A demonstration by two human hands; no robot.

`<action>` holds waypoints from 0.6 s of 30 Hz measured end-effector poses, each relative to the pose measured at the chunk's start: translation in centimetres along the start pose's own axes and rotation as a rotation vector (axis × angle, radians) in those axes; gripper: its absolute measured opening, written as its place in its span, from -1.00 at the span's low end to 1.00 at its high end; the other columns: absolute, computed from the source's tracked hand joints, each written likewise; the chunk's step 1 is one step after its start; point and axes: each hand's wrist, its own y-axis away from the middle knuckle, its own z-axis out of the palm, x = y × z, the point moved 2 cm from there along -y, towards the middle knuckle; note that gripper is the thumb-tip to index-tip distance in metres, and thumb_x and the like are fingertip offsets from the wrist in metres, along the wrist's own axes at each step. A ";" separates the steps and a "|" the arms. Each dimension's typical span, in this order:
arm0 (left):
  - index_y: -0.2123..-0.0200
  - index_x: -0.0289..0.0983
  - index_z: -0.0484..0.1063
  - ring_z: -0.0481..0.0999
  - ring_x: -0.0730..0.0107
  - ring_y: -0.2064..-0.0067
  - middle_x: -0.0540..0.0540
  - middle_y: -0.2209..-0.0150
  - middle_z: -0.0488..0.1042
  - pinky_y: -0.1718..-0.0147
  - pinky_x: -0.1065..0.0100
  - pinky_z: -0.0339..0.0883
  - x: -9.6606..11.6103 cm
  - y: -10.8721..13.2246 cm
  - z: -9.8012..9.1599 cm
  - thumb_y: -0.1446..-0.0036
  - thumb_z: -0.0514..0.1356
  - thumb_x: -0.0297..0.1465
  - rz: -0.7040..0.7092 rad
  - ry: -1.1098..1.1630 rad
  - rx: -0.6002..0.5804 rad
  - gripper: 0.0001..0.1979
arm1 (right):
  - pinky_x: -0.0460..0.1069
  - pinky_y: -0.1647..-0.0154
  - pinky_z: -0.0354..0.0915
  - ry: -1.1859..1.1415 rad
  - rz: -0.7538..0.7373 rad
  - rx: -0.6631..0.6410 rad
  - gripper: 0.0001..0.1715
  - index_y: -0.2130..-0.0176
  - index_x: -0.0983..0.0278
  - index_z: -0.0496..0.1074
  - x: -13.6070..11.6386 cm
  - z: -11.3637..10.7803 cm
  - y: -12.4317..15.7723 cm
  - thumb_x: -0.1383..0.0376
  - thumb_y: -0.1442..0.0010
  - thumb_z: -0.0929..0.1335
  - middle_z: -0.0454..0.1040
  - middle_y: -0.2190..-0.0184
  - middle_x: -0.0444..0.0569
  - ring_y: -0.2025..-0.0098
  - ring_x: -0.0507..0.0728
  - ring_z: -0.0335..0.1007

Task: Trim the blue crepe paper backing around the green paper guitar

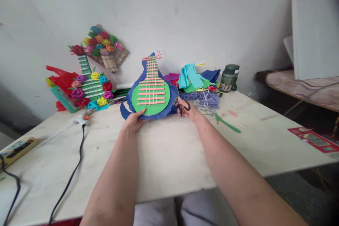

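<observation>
At the far left of a paper lute (pixel 153 86), a yellow-edged power strip (pixel 23 146) lies on the white table (pixel 164 159). Closer on the lute's left come crumpled red paper (pixel 62 77) and a white glue gun (pixel 79 119), its black cord (pixel 76 169) trailing to the front edge. A green, flower-trimmed guitar model (pixel 90 88) stands between the glue gun and the lute; higher up, left of the lute's neck, a basket of paper flowers (pixel 109 61) rests against the wall.

The person's left hand (pixel 134 120) grips the lute at its lower left rim, thumb across the front. The lute's long axis runs upright, neck at the top, pink bars and pale strings facing the person. At its right edge, the right hand (pixel 190 112) closes around black-handled scissors (pixel 188 106), blades pointing up beside the blue border; whether they touch it is unclear. The lute lies to that hand's left, and the right hand is the nearer to this edge.

Behind and right of the lute, turquoise paper (pixel 191 76) and tangled lilac yarn (pixel 212 99) crowd close to the scissors. Beyond them lie a green strip (pixel 228 124), a flask (pixel 229 77) and a red card (pixel 312 138).
</observation>
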 end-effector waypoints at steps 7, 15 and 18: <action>0.03 -0.37 0.38 0.57 0.24 0.44 -0.22 0.28 0.56 0.54 0.30 0.53 0.1 0.1 -0.1 0.07 0.26 -0.63 -0.006 -0.015 0.023 -0.54 | -0.17 0.82 -0.08 -0.010 -0.012 0.064 -0.38 0.40 0.33 0.35 -0.5 0.3 0.3 -0.17 0.11 0.39 0.35 0.72 -0.13 0.75 -0.04 0.24; 0.03 -0.35 0.38 0.56 0.27 0.45 -0.19 0.31 0.56 0.54 0.33 0.53 0.2 0.1 -0.2 0.07 0.27 -0.62 0.005 -0.009 0.018 -0.54 | -0.18 0.78 0.05 -0.002 0.006 0.183 -0.50 0.46 0.33 0.38 -0.5 0.3 0.1 -0.06 0.09 0.44 0.28 0.76 -0.20 0.79 -0.10 0.11; 0.03 -0.35 0.38 0.56 0.28 0.47 -0.18 0.32 0.56 0.57 0.34 0.52 0.2 0.1 -0.2 0.07 0.26 -0.63 0.006 -0.004 0.021 -0.54 | -0.19 0.80 0.00 0.040 0.012 0.236 -0.55 0.48 0.34 0.38 -0.5 0.2 -0.2 0.00 0.07 0.44 0.25 0.78 -0.22 0.80 -0.12 0.06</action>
